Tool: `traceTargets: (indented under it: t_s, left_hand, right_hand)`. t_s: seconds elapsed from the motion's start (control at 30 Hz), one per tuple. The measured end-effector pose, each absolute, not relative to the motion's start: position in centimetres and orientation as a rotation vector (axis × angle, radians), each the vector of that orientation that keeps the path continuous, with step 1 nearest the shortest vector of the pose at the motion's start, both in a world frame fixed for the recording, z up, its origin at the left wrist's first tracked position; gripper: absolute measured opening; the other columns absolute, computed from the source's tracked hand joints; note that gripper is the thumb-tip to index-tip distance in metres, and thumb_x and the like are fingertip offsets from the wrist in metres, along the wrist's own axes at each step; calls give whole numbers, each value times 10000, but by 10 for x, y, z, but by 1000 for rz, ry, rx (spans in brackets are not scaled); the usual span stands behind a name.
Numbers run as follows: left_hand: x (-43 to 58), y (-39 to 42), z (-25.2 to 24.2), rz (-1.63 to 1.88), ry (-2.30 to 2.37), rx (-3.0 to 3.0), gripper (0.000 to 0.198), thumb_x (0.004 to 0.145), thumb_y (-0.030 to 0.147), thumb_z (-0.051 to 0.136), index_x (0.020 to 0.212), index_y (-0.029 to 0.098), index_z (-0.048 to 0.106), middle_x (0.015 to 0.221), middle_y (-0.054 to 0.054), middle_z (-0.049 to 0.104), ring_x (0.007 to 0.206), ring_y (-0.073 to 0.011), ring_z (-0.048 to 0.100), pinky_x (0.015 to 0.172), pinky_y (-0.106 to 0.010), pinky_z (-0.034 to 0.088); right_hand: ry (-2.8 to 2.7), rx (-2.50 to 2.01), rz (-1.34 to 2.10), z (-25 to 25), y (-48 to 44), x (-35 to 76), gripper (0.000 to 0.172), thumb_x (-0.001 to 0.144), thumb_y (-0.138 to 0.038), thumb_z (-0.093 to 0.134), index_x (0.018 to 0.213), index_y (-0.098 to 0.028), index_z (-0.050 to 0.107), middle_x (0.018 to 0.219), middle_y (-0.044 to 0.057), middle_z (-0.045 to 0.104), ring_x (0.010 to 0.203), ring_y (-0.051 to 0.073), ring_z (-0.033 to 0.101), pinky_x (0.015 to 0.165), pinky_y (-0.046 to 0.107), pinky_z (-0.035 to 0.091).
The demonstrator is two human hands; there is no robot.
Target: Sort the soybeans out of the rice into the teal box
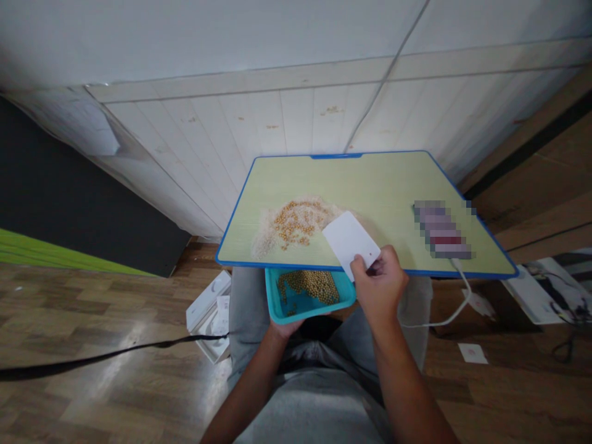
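Observation:
On the yellow-green table [383, 185] lies a spread of pale rice-like grains [266, 237] mixed with tan soybean-like beans [296, 225]. My right hand [382, 280] pinches a white card [351, 243] between thumb and fingers, its far corner close to the right side of the grains. Below the table's near edge, my left hand [284, 328] holds a turquoise plastic tub [309, 313] from underneath, and its fingers are hidden. Inside the tub, a heap of beans [319, 287] covers part of the bottom.
A blurred-out flat object [441, 231] rests on the table's right side, with a white cable [465, 296] running down from it. An opened white box [210, 314] is on the floor at left. A panelled wall [296, 123] stands behind the table.

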State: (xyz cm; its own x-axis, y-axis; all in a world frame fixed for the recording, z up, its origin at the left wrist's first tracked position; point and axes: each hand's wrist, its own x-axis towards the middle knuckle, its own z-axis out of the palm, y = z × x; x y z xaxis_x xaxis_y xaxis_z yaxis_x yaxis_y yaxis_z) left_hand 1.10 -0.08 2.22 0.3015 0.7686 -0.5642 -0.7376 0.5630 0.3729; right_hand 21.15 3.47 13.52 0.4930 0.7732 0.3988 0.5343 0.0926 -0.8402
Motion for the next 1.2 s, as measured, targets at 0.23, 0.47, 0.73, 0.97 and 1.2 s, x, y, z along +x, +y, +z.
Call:
traceTargets:
  t_s: [0.23, 0.47, 0.73, 0.97, 1.2]
  left_hand:
    - [15, 0, 29, 1006, 745, -30, 660, 1031, 688, 305, 1177, 342, 847, 1497, -39, 765, 1605, -459, 451, 1307, -781, 218]
    - [13, 0, 21, 999, 706, -18, 684, 1036, 683, 279, 1196, 332, 843, 1526, -48, 746, 1609, -452, 453, 1333, -760, 188]
    - [12, 0, 22, 995, 629, 57, 683, 1009, 752, 343, 1210, 327, 838, 1610, -49, 678, 1634, -460, 410, 1303, -743, 304]
    - [12, -1, 26, 1007, 662, 6, 694, 1037, 716, 281, 1199, 348, 846, 1532, -39, 741, 1609, -457, 454, 1312, -777, 237]
    - [14, 0, 31, 1017, 702, -70, 744, 1065, 686, 198, 1194, 315, 830, 1437, -43, 799, 1613, -401, 469, 1319, -766, 248]
  right_hand:
    - [-1123, -1625, 256, 135, 36, 218, 292, 775, -337, 695, 707, -295, 413, 550, -67, 580, 507, 163, 557, 534, 260, 394]
    - [-1134, -1643, 201, 135, 37, 226, 285, 787, -364, 687, 719, -303, 417, 557, -59, 602, 532, 179, 566, 552, 271, 407]
    - [-1098, -1639, 201, 134, 39, 231, 284, 785, -361, 696, 721, -299, 426, 551, -64, 587, 531, 175, 566, 558, 272, 412]
    - [-1094, -1519, 282, 135, 42, 230, 276, 809, -364, 716, 765, -289, 454, 598, -63, 587, 563, 162, 571, 557, 259, 430]
    - [-934, -1266, 154, 144, 58, 246, 285, 828, -358, 767, 865, -265, 501, 710, -34, 602, 601, 156, 584, 537, 243, 440]
